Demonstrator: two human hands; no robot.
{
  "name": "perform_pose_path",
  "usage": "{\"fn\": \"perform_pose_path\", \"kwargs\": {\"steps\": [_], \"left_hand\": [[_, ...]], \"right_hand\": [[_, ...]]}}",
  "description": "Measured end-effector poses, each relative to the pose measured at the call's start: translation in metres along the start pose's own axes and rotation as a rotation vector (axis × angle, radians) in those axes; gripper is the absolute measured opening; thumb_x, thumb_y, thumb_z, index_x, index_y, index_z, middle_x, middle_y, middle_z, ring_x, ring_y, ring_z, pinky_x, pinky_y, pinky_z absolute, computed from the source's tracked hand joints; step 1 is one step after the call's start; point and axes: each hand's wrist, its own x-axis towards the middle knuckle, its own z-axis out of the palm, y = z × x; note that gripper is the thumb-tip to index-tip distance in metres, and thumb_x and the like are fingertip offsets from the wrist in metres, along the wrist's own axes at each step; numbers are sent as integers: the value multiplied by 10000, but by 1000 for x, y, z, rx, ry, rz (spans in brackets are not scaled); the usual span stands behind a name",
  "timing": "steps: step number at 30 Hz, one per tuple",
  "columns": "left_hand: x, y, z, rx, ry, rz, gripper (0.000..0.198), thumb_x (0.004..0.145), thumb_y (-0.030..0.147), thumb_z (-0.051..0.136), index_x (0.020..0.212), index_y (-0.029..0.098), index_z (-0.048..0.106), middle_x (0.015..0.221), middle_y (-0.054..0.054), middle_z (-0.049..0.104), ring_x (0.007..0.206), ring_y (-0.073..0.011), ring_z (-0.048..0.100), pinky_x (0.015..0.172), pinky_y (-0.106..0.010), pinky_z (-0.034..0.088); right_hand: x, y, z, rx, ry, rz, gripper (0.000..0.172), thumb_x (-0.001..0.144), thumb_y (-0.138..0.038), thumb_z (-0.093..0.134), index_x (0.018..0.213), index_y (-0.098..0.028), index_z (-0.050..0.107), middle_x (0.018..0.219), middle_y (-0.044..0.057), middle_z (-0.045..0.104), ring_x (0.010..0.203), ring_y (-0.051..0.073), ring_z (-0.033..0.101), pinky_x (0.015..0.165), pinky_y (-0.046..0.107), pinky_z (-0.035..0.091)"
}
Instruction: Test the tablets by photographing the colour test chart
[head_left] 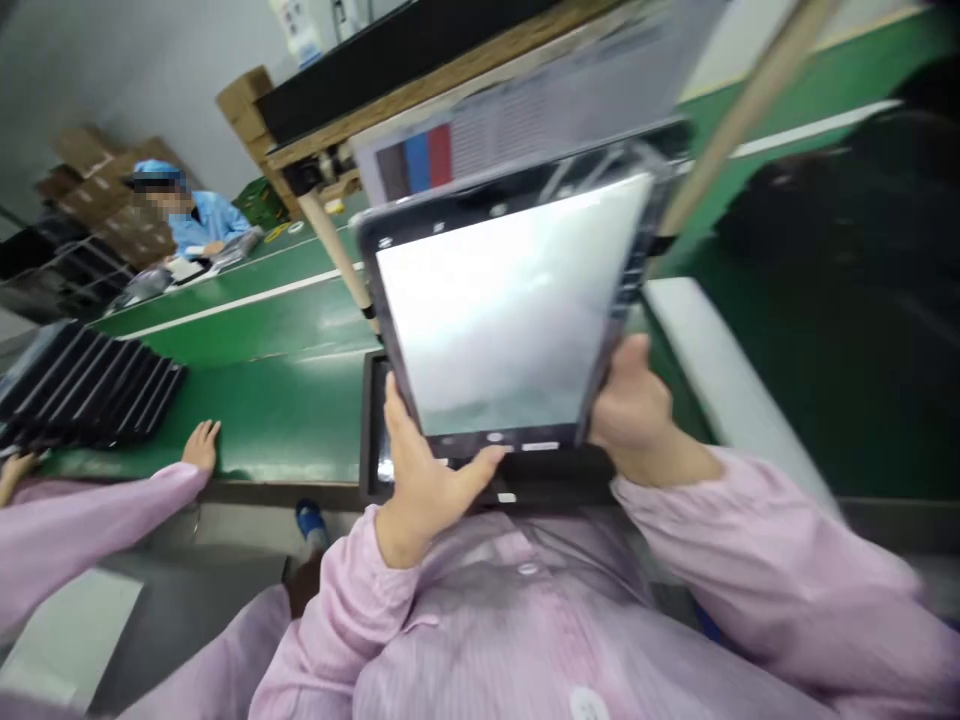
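A black-framed flat panel (510, 310) with a bright, glossy, pale face is raised in front of me, tilted. Shiny clear film seems to cover its upper right border. My left hand (435, 480) grips the lower left edge, thumb lying across the bottom border. On the lower right side, my right hand (637, 410) is closed round the edge, slightly blurred; its fingers behind the panel are hidden. Beneath the panel, a black tray (369, 430) rests at the bench edge, mostly covered from view.
Stacked black trays (90, 390) stand at left, beside a co-worker's pink sleeve and hand (201, 447). A wooden-legged shelf (450, 85) rises behind the panel. A white strip (742, 390) lies on the green bench (285, 410) at right. Another person in blue (202, 220) sits far left.
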Motion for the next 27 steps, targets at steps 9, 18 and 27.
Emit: {"fn": "perform_pose_path", "kwargs": {"steps": [9,18,27], "left_hand": [[1,-4,9,86,12,-52,1316,689,540,831,1582,188,-69,1666,-252,8,1562,-357,96,1255,-524,146],[1,-5,19,155,71,-20,1290,697,552,817,1571,156,-44,1651,-281,29,1560,-380,66,1252,-551,138],[1,-7,20,184,77,-29,1381,625,676,814,1569,151,-46,1633,-300,83,1556,-400,68,1244,-580,149]], "right_hand": [[9,12,-8,116,-60,-46,812,671,-920,549,1043,-214,704,996,67,757,1249,303,616,1039,435,550],[13,14,-13,-12,-74,-144,836,741,-936,419,1119,-253,717,1113,50,740,1322,273,562,1001,422,576],[14,20,-13,-41,-38,-152,868,764,-936,373,1153,-233,699,1101,56,742,1332,281,554,1009,425,573]]}}
